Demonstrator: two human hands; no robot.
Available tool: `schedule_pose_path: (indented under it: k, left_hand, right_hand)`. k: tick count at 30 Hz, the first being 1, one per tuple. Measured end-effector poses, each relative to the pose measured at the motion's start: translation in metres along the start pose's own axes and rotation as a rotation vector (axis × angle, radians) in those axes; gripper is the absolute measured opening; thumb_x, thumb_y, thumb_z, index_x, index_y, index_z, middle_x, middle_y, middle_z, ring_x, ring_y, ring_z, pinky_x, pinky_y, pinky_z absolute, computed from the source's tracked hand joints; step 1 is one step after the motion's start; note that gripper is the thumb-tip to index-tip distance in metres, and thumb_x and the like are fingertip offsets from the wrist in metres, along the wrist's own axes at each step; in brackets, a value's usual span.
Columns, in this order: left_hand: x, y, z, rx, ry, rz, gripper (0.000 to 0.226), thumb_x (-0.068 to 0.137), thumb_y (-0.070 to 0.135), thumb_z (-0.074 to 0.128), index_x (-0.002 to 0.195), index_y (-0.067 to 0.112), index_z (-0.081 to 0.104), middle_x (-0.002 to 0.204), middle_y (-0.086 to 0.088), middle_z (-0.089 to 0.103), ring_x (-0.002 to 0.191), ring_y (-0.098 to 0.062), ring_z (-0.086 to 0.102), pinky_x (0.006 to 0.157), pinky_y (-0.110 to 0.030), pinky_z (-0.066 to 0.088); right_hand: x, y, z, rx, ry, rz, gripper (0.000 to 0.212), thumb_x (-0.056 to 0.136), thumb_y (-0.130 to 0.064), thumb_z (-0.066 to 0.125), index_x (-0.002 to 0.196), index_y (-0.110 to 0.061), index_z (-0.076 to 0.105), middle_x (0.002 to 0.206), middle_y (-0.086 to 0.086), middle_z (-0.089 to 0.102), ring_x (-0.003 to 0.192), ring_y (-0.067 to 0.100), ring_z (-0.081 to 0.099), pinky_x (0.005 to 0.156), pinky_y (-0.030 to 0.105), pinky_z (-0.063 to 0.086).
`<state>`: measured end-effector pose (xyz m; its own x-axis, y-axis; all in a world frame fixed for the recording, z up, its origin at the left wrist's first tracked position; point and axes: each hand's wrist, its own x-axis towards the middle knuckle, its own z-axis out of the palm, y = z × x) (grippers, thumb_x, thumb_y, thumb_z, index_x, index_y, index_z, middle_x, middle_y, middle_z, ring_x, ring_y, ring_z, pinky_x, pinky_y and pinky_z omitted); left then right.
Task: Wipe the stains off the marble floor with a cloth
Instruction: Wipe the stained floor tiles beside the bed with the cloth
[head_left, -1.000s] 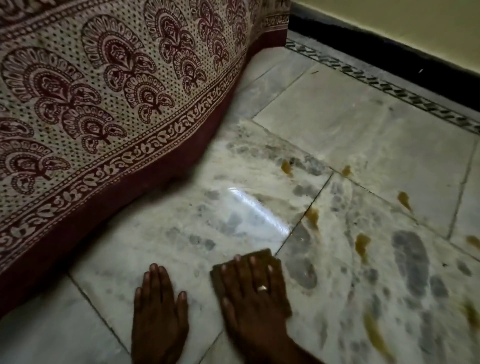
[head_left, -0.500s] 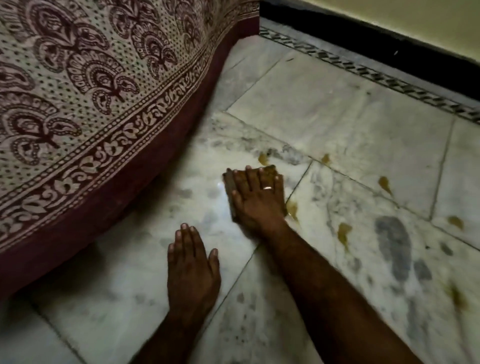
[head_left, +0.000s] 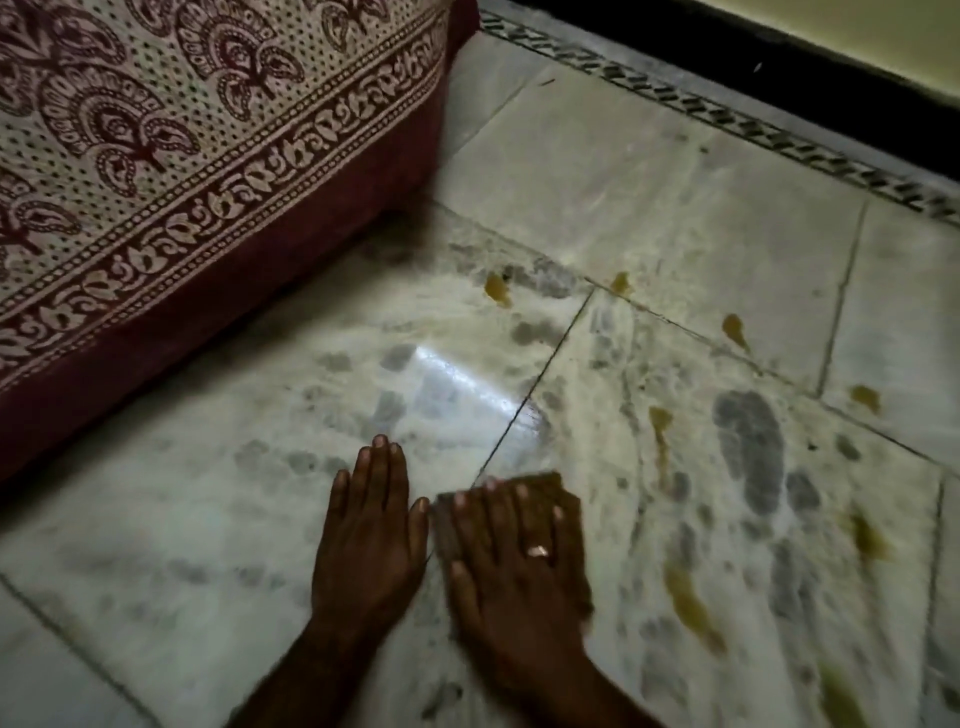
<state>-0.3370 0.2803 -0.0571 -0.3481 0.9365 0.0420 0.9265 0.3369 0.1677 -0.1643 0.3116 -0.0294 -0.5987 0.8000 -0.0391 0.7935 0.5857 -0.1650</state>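
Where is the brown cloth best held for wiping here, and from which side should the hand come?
From above, flat, as the right hand does now: the cloth lies spread on the marble floor, so a palm pressing down on its middle would likely control it better than a pinch. Only its far and right edges show past the fingers; those are the parts to pinch for lifting.

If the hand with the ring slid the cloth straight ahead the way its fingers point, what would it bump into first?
Probably nothing solid. The right hand presses the cloth flat, fingers pointing up the floor. Ahead lies bare marble floor, with a yellow stain roughly in line; depth is uncertain.
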Motion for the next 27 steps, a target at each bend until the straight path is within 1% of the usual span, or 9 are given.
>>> schedule_pose_path:
  k: [2,4,8,13,15,18,20,24,27]
  left_hand:
    - [0.0,-0.001,0.001,0.02,0.005,0.018,0.062,0.103,0.034,0.027,0.154,-0.001,0.032,0.163,-0.02,0.03,0.15,-0.034,0.033,0.122,-0.052,0.026]
    - [0.001,-0.002,0.0,0.017,0.006,0.004,0.063,0.103,0.034,0.028,0.154,-0.002,0.032,0.162,-0.021,0.032,0.149,-0.035,0.036,0.122,-0.052,0.025]
    - [0.002,-0.001,-0.004,0.006,-0.047,-0.01,0.066,0.101,0.037,0.026,0.155,-0.001,0.029,0.163,-0.02,0.029,0.15,-0.035,0.033,0.123,-0.051,0.019]
    - [-0.016,0.001,-0.004,0.006,-0.104,0.113,0.067,0.101,0.039,0.026,0.158,0.004,0.025,0.166,-0.015,0.023,0.153,-0.03,0.026,0.125,-0.045,0.013]
    - [-0.028,0.006,-0.004,0.002,-0.105,0.157,0.067,0.101,0.038,0.028,0.158,0.005,0.024,0.167,-0.014,0.022,0.154,-0.028,0.024,0.125,-0.045,0.013]
    - [-0.04,0.013,-0.004,0.0,-0.099,0.182,0.066,0.101,0.037,0.03,0.159,0.005,0.023,0.168,-0.013,0.02,0.155,-0.026,0.022,0.125,-0.045,0.015]
    - [-0.043,0.015,-0.004,-0.001,-0.104,0.186,0.066,0.101,0.037,0.029,0.159,0.005,0.022,0.168,-0.013,0.019,0.155,-0.026,0.02,0.126,-0.046,0.015]
    - [-0.046,0.015,-0.003,0.023,-0.106,0.212,0.065,0.102,0.036,0.027,0.157,0.002,0.026,0.166,-0.016,0.024,0.153,-0.03,0.026,0.124,-0.049,0.019]
    - [-0.047,0.019,-0.003,0.038,-0.13,0.21,0.067,0.101,0.038,0.024,0.157,0.001,0.026,0.166,-0.017,0.024,0.152,-0.032,0.027,0.124,-0.051,0.02]
  right_hand:
    - [0.036,0.004,-0.001,0.01,0.058,-0.074,0.058,0.102,-0.044,0.043,0.159,-0.034,0.036,0.166,0.004,0.037,0.155,0.031,0.03,0.122,0.061,0.023]
    - [0.071,0.02,-0.006,-0.026,0.047,-0.069,0.053,0.107,-0.044,0.034,0.159,-0.036,0.033,0.165,0.005,0.039,0.155,0.035,0.028,0.122,0.065,0.019]
    - [0.093,0.084,-0.022,-0.084,0.015,0.129,0.057,0.107,-0.045,0.03,0.162,-0.036,0.019,0.167,0.009,0.034,0.154,0.039,0.027,0.122,0.067,0.013]
    - [0.003,0.134,-0.021,-0.095,-0.054,0.401,0.063,0.105,-0.05,0.016,0.165,-0.034,0.007,0.172,0.007,0.019,0.159,0.036,0.012,0.124,0.066,0.008]
    - [-0.051,0.117,-0.016,-0.081,-0.054,0.427,0.064,0.104,-0.046,0.02,0.165,-0.029,0.014,0.172,0.008,0.019,0.159,0.036,0.015,0.122,0.068,0.012]
    - [-0.111,0.062,-0.007,-0.07,-0.015,0.361,0.066,0.098,-0.043,0.035,0.161,-0.023,0.032,0.168,0.011,0.029,0.154,0.041,0.028,0.118,0.072,0.024]
    - [-0.123,0.03,-0.003,-0.034,-0.006,0.25,0.067,0.096,-0.045,0.043,0.16,-0.027,0.035,0.168,0.009,0.031,0.154,0.039,0.029,0.117,0.069,0.027]
    - [-0.079,0.016,0.0,0.029,0.038,-0.02,0.06,0.102,-0.048,0.044,0.159,-0.035,0.035,0.167,0.001,0.035,0.157,0.029,0.024,0.124,0.06,0.021]
    - [-0.04,0.044,-0.002,0.006,0.056,0.01,0.055,0.104,-0.05,0.039,0.157,-0.037,0.039,0.165,0.0,0.039,0.156,0.029,0.028,0.126,0.06,0.013]
